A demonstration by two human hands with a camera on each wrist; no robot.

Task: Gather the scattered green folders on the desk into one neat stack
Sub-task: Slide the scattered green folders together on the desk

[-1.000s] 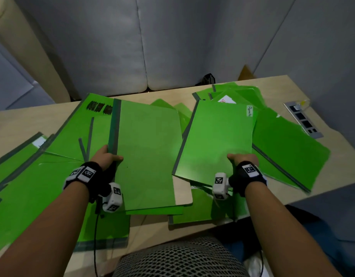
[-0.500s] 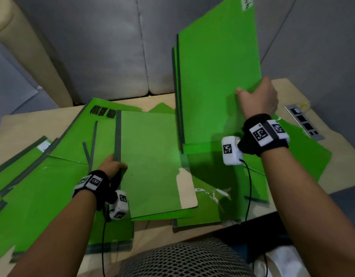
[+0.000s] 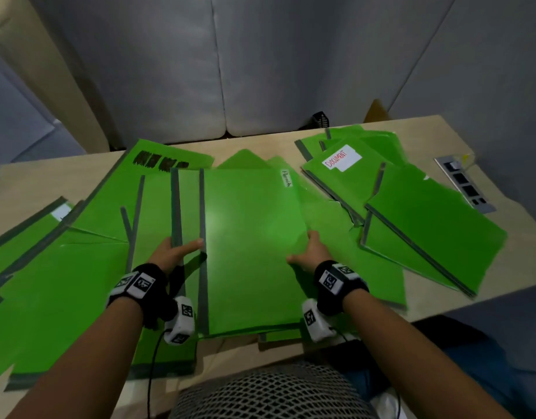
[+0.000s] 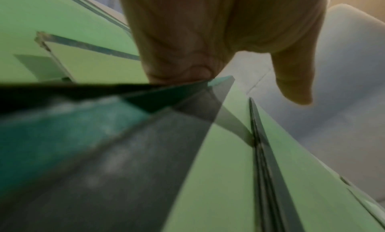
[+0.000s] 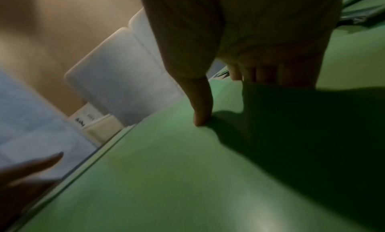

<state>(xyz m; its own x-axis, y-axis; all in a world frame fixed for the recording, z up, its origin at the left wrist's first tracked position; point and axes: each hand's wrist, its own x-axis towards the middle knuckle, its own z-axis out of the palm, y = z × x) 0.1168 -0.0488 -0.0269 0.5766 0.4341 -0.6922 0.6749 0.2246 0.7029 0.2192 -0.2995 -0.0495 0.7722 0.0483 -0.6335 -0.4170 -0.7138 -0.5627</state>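
Green folders lie scattered over the desk [image 3: 43,182]. In the middle, a folder with a small handwritten label [image 3: 251,237] lies flat on top of another folder with a grey spine [image 3: 176,207]. My left hand [image 3: 177,252] grips the left edge of that lower folder, fingers under its edge [image 4: 187,87] and thumb [image 4: 295,87] over it. My right hand [image 3: 306,252] holds the top folder's right edge, with the thumb [image 5: 200,107] pressing on its cover [image 5: 166,178] and the fingers past the edge.
More folders fan out at the left [image 3: 64,282]. At the right lie one labelled DOCUMENT [image 3: 342,158] and a tilted one [image 3: 436,234] that overhangs the desk edge. A socket panel [image 3: 463,182] sits far right. A mesh chair back [image 3: 266,391] is near me.
My right hand lifted the labelled folder upright from the right pile, then swung it left and laid it flat on the middle folder. The left hand kept its hold.
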